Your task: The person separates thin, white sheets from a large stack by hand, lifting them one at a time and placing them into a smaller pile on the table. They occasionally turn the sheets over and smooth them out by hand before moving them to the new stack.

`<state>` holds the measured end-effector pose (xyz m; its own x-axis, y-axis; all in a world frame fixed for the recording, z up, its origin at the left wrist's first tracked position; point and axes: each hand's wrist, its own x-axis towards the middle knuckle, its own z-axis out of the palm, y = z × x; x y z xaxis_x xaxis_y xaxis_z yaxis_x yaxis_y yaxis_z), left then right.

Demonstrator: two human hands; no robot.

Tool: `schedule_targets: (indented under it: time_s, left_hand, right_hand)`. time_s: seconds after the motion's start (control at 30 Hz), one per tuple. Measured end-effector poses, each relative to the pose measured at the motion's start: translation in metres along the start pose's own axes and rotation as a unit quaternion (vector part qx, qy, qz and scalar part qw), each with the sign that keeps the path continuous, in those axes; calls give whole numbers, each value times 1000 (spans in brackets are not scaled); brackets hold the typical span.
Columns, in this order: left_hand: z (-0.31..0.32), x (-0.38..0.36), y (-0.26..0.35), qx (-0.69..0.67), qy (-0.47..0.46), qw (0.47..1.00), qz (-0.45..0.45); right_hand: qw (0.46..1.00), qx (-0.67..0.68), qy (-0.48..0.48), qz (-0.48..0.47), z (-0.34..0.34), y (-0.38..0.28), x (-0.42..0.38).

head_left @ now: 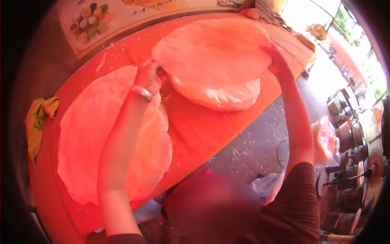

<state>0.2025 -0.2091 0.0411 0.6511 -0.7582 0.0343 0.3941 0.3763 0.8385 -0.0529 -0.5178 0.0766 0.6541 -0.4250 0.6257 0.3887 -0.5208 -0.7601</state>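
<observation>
A large, thin, round flatbread sheet (211, 51) is stretched between my two hands. My left hand (151, 78), with a bracelet at the wrist, pinches its left edge. On the far right edge, my right hand (277, 61) grips it with bent fingers. The sheet lies over a stack of similar round sheets (223, 95), whose near edge shows below it. Another pile of wide thin sheets (113, 138) lies under and beside my left forearm. Red light tints everything, so true colours are uncertain.
The table (199, 130) has a red cover with scattered crumbs. A yellow cloth (38, 126) hangs at its left edge. Plastic bags (326, 142), a fan (373, 168) and several pots stand to the right. A printed poster (134, 20) runs along the back wall.
</observation>
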Motion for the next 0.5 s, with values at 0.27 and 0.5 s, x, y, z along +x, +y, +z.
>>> schedule_targets:
  time_s: [0.27,0.5]
  left_hand:
    - [-17,38,-107,157,72,978,-117]
    - [-12,37,-87,388,47,911,-136]
  right_hand:
    - [919,138,126,348,-14,115,-89]
    - [915,2,149,375,-12,112,-82]
